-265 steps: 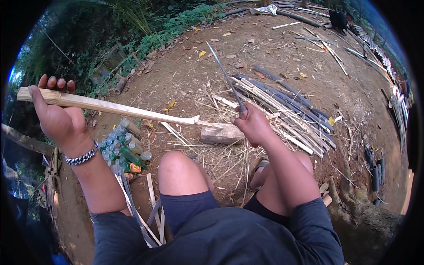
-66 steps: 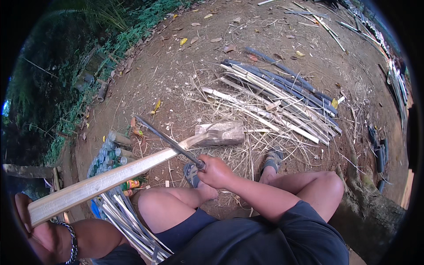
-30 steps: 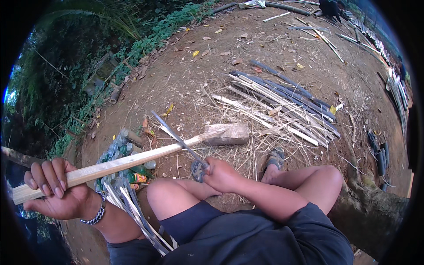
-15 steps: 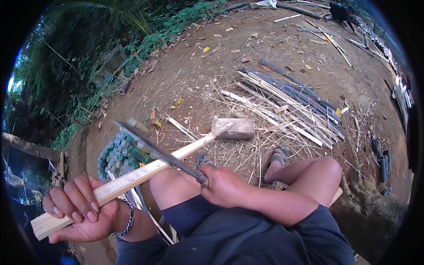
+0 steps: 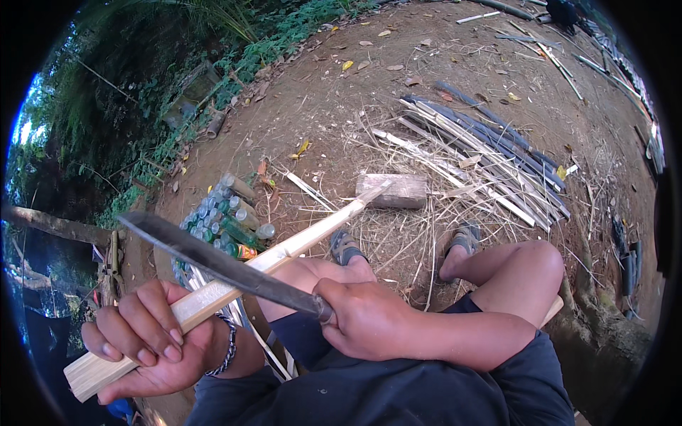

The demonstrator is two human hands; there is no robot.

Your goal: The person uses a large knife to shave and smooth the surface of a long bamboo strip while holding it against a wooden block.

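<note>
My left hand, with a braided bracelet at its wrist, is wrapped round the near end of a pale bamboo strip. The strip slants away to the upper right, its narrow far end resting on a wooden block on the ground. My right hand grips the handle of a machete; most of the handle is hidden in the fist. The broad dark blade points left and crosses over the strip. A raised sliver shows on the strip just beyond the blade.
Several bottles stand clustered left of my knees. A pile of split bamboo strips and dark poles lies to the right past the block, with shavings around. Tree roots rise at the right; a thin log lies at the left.
The machete has slid back along the strip toward my left hand, its blade turned to show more of its flat side. The whole view has shifted slightly.
</note>
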